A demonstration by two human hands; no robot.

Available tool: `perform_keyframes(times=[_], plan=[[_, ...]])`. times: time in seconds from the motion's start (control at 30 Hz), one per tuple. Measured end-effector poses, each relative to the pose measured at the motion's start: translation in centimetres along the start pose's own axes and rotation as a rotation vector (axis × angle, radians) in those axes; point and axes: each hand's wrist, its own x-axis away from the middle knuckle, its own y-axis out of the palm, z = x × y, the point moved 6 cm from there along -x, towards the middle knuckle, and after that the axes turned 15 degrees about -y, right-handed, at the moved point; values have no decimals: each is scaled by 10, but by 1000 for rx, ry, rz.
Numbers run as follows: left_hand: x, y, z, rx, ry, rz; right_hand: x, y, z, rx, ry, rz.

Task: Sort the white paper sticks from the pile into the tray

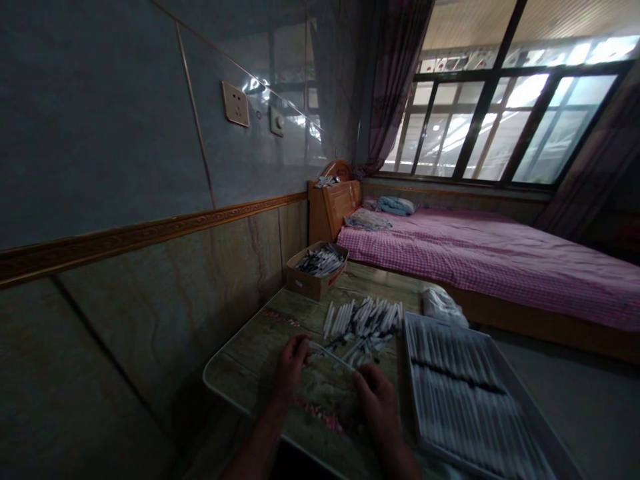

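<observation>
A thin whitish stick, perhaps a pen part [333, 356], spans the gap between my two hands above the table. My left hand [294, 363] pinches its left end, and my right hand [374, 393] grips the right end. Just beyond them lies a loose pile of white and dark pen-like pieces [370, 320] on the patterned table [260, 360]. To the right of my right hand is a shallow tray [416, 420] filled with rows of similar slim pieces, with a dark band across them.
A cardboard box [311, 285] of pen-like parts stands at the table's far left corner by the wall. A crumpled clear plastic bag [443, 305] sits behind the tray. Beyond the table is a bed [465, 240] with a pink checked sheet.
</observation>
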Motion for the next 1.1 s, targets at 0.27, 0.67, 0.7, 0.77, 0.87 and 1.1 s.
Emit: perform_keyframes(times=[0.27, 0.67, 0.7, 0.77, 0.87, 1.1], plan=[[-3, 2, -4, 119, -71, -31, 0, -1, -3, 19, 0, -18], [-5, 7, -12, 275, -174, -139, 3, 0, 0, 10, 22, -35], [-5, 8, -11, 282, -180, -141, 3, 1, 1, 8, 20, -40], [-4, 9, -11, 297, -187, -150, 3, 1, 3, 18, 11, -36], [-4, 10, -10, 281, -191, -146, 4, 1, 3, 66, -31, -49], [-4, 11, -12, 207, -239, -141, 5, 12, -6, 194, -192, -169]])
